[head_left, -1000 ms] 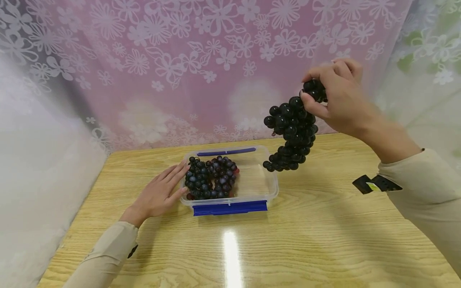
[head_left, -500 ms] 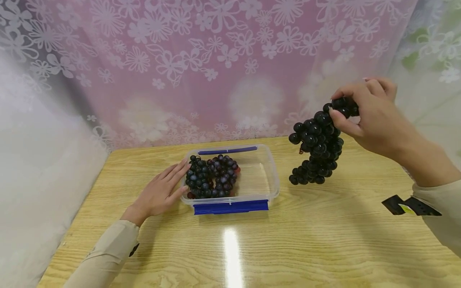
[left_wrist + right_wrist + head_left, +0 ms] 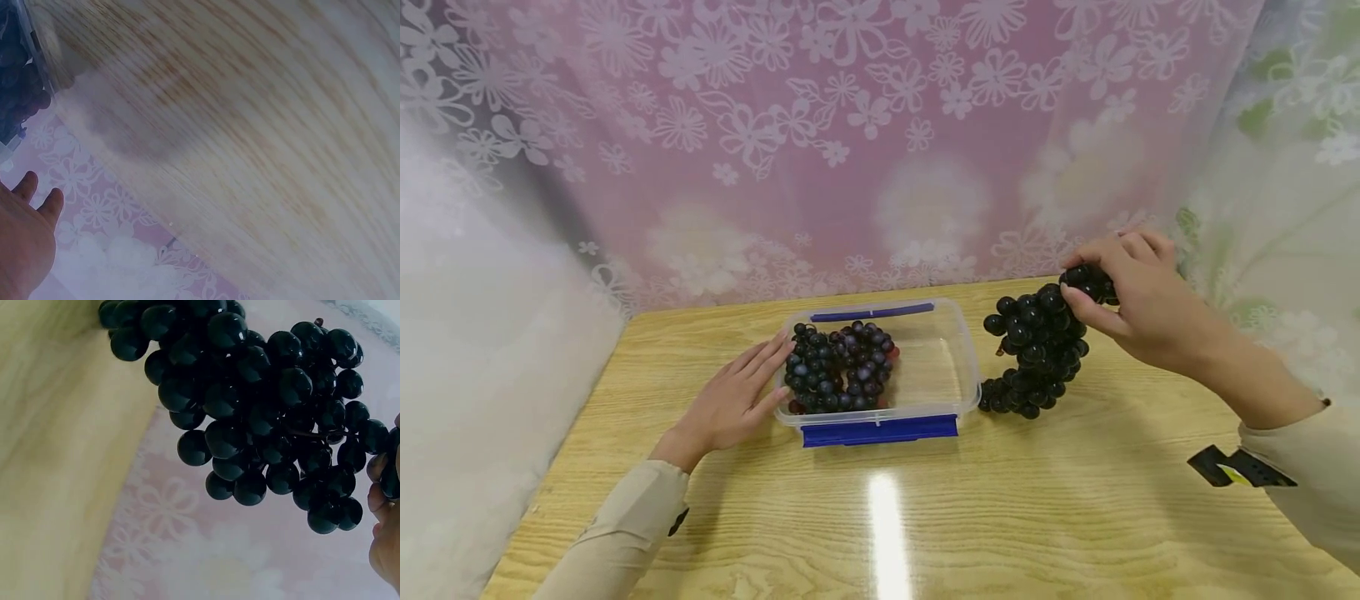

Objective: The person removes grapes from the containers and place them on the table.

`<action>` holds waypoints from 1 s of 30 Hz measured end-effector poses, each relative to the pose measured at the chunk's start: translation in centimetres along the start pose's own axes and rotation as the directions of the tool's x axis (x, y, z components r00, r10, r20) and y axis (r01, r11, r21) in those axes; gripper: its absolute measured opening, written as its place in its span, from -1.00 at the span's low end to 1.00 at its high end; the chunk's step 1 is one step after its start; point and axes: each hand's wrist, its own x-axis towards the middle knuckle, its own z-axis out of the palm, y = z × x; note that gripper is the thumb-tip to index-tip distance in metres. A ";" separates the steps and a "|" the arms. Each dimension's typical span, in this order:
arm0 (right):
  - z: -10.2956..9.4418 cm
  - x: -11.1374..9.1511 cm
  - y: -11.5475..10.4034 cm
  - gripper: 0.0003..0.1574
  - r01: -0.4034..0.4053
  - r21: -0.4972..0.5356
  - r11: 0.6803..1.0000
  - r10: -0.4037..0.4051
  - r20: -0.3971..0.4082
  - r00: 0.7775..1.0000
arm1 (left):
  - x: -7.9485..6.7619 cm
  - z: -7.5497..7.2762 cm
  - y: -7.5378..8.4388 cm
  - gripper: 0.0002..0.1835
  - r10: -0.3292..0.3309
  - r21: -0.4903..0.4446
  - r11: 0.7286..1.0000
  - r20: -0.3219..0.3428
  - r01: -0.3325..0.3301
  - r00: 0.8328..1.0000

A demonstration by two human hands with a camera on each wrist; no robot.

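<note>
My right hand pinches the top of a bunch of black grapes, which hangs just right of a clear plastic box. Its lower tip overlaps the box's right wall in the head view. Close up in the right wrist view, the black grapes look round and glossy, with the fingertips at the right edge. Inside the box, dark purple grapes fill the left half. My left hand rests with straight fingers against the box's left rim; the left wrist view shows that hand at its lower left.
Blue latch flaps stick out along the box's front, and another lies at its back edge. The wooden table ends at a pink flowered curtain behind. A pale curtain borders the left side.
The right hand first moved right and down with the black grapes, then left and lower, bringing the bunch down beside the box. The left hand has stayed at the rim.
</note>
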 end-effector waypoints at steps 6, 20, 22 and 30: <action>2.8 -0.3 1.0 -0.60 -0.009 0.054 0.999 0.007 0.029 1.000 | 0.1 0.2 -0.1 -0.32 -0.003 0.003 1.000 0.003 0.003 1.000; 7.9 0.0 3.7 -0.62 -0.173 0.101 0.980 0.154 0.171 0.973 | -0.2 0.3 0.2 -0.32 -0.018 0.010 1.000 -0.005 0.018 1.000; 8.3 0.0 3.9 -0.61 -0.183 0.107 0.977 0.163 0.172 0.972 | -0.2 0.3 0.2 -0.32 -0.017 0.012 1.000 -0.006 0.017 1.000; 9.5 0.2 4.8 -0.58 -0.186 0.086 0.979 0.171 0.157 0.973 | -0.2 0.2 0.2 -0.32 -0.007 0.004 1.000 -0.013 0.007 1.000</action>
